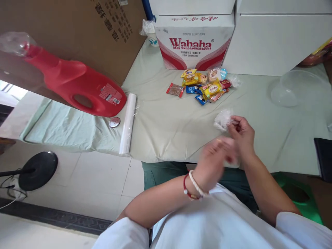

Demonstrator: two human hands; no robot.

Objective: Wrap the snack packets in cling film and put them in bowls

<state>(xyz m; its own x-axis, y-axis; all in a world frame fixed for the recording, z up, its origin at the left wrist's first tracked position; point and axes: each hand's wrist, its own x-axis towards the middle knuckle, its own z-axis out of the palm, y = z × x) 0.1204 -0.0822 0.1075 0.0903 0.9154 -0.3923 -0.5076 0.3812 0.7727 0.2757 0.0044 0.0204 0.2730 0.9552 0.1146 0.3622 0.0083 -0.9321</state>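
Note:
My right hand (241,133) pinches a crumpled piece of clear plastic (223,119) between thumb and fingers, just above the cloth-covered table. Close beside it, nearer my body, my left hand (217,154) is smeared by motion, so I cannot tell what its fingers hold. A white and a red bracelet circle the left wrist. Beyond the hands lies a pile of small wrapped snacks (211,89) in yellow, blue and red. One brown-red snack packet (175,90) rests a little to the left of the pile.
A Wahaha water carton (194,45) stands behind the snacks. At right sits a clear plastic bowl (285,91). On the left are a white roll (128,124), a round metal disc (114,122) and a large red bottle (85,86). A paper cup (153,38) stands at the back.

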